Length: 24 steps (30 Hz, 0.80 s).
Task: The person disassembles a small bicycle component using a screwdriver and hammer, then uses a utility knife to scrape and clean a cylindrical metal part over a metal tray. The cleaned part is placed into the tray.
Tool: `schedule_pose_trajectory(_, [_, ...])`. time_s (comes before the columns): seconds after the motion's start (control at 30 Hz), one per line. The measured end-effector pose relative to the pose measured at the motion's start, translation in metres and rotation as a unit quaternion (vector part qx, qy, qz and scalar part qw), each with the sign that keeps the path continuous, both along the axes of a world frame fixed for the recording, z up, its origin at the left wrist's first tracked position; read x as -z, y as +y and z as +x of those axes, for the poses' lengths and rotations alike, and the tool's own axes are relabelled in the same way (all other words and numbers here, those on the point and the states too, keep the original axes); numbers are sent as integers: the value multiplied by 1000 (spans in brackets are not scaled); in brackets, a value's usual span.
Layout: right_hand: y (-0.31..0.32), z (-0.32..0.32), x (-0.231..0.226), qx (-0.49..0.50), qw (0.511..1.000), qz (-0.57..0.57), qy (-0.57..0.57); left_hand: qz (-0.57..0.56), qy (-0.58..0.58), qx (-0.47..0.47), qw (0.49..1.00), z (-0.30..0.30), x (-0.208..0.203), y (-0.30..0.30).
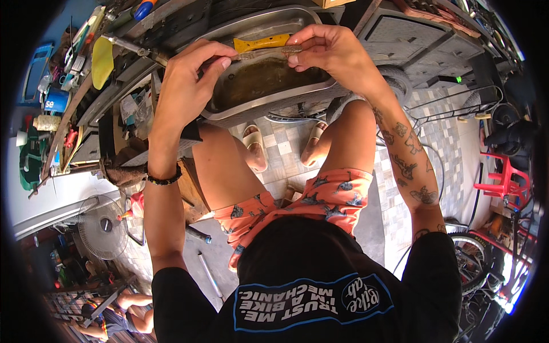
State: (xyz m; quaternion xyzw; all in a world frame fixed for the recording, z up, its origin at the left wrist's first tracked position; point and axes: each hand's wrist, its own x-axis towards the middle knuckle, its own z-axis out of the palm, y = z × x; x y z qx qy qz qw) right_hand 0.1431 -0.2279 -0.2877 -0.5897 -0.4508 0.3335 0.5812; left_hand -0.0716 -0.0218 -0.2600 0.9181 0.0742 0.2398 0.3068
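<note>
My left hand (191, 77) and my right hand (330, 57) are raised over a metal basin (274, 106) that holds brownish liquid. Thumb and fingers of each hand are pinched together. A small brown, wet-looking piece (293, 50) sticks out of the right fingertips, and a similar brown end (246, 56) shows at the left ones. They may be two ends of one narrow strip; its kind is too small to tell. Just beyond the fingertips lies a yellow tool handle (261, 43) with dark spots, near the right fingers.
Tools and bottles crowd the bench (86, 103) at left, with a yellow-green flat piece (102, 63) at its edge. Dark drawers (394, 37) stand far right. A fan (103, 227), a red chair (503, 178) and a bicycle wheel (472, 260) surround me. Another person (123, 313) sits lower left.
</note>
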Motion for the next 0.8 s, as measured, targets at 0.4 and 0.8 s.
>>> schedule_pose_trajectory(0.4, [4, -7, 5, 2, 997, 3, 72, 4, 5, -5, 1000, 8, 2, -11])
schedule_pose_trajectory(0.8, [12, -14, 2, 53, 996, -19, -69, 27, -9, -27, 999, -2, -5, -9])
